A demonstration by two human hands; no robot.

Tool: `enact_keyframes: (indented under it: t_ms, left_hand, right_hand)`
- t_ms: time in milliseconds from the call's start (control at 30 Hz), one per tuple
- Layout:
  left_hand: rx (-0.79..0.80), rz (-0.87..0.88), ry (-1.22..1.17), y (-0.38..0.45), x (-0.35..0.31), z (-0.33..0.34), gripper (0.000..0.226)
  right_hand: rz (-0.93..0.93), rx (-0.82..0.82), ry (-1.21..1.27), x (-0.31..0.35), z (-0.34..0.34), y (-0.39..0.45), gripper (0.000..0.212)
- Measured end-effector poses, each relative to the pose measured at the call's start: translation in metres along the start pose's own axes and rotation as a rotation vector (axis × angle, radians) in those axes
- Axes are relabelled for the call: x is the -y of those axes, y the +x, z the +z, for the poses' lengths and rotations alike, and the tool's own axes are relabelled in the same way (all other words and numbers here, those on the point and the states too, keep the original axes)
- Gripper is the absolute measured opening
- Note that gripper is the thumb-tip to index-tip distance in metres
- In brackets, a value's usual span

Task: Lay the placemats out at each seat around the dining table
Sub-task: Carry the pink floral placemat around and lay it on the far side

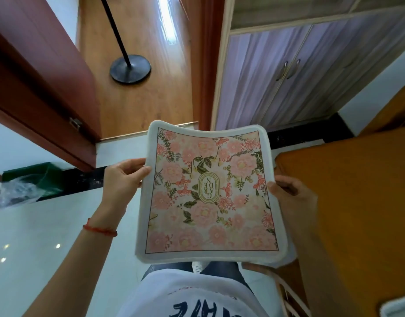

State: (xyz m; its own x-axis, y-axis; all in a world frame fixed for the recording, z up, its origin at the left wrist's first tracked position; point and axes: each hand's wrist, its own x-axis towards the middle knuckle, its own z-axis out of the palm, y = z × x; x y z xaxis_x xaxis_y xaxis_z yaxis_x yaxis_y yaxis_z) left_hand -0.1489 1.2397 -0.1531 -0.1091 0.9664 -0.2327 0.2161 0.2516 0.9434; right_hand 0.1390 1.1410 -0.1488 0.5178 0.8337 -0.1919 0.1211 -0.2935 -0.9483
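Gripping a floral placemat by its side edges, the left hand and right hand hold it level beside the table, which lies to the right, nearer the right hand.

White T-shirt with dark blue lettering, dark jeans, red string bracelet on the left wrist

Pink floral placemat with green leaves and pale grey border, gripped at both side edges. Orange table beside the right-side grip; red bracelet below the left-side grip.
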Motion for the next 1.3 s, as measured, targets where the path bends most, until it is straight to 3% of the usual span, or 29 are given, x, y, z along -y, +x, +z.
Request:
enact_keyframes:
  t_ms: [333, 700, 900, 1067, 1300]
  left_hand:
    - [0.174, 0.027, -0.002, 0.130, -0.046, 0.061, 0.020]
    - [0.379, 0.092, 0.120, 0.289, -0.111, 0.146, 0.025]
    - [0.508, 0.156, 0.176, 0.323, -0.131, 0.204, 0.029]
    - [0.610, 0.175, 0.257, 0.340, -0.142, 0.254, 0.019]
    - [0.704, 0.249, 0.268, 0.341, -0.161, 0.335, 0.027]
  right_hand:
    - [0.115, -0.229, 0.037, 0.015, 0.013, 0.103, 0.007]
    - [0.168, -0.494, 0.099, 0.044, 0.032, 0.202, 0.011]
    - [0.212, -0.627, 0.146, 0.048, 0.022, 0.218, 0.006]
    - [0.223, -0.725, 0.180, 0.051, 0.004, 0.227, 0.013]
    - [0.290, -0.848, 0.192, 0.037, -0.034, 0.248, 0.010]
